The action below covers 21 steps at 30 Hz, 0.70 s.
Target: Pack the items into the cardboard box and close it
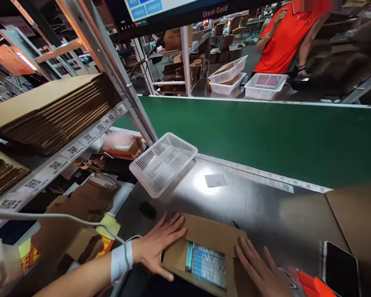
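Cardboard box (204, 255) sits at near edge of metal table (266, 206), w/ lots of bare room behind. Left hand (157, 245) & right hand (261, 270) press flaps, fingers flat, spread wide. White basket (163, 163) lies tipped nearby.

The cardboard box (204, 251) runs off the bottom edge, its near side cut away — the packet inside it, wrapped in plastic, is too blurred to read. Right of the box, the right hand (262, 268) loses its wrist below the edge.
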Each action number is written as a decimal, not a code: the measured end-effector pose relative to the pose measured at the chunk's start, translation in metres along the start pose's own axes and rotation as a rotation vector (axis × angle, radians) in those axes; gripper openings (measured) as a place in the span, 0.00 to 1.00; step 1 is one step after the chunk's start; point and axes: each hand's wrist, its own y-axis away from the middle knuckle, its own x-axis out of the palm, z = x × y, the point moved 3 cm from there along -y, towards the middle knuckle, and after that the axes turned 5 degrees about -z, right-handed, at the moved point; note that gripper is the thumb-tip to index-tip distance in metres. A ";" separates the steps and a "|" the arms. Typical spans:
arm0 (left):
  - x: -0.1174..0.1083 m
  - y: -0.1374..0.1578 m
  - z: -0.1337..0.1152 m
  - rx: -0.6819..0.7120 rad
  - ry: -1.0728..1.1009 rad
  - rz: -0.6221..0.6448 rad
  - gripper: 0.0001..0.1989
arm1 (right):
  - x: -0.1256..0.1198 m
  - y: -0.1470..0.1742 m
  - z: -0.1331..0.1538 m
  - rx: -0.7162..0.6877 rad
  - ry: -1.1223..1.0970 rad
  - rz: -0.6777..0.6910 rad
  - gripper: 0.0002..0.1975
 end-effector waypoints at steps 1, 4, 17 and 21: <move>0.002 -0.002 0.003 -0.046 0.023 -0.040 0.59 | 0.003 -0.002 -0.001 0.020 0.018 -0.049 0.46; 0.012 -0.014 0.014 -0.211 0.038 -0.231 0.31 | 0.022 -0.006 -0.005 0.155 0.019 -0.216 0.26; 0.018 -0.039 -0.006 -0.113 -0.295 -0.506 0.16 | 0.040 -0.022 0.007 0.322 0.087 -0.260 0.21; 0.014 -0.069 -0.048 0.054 -0.295 -0.184 0.53 | 0.039 -0.020 0.016 0.146 0.311 -0.234 0.23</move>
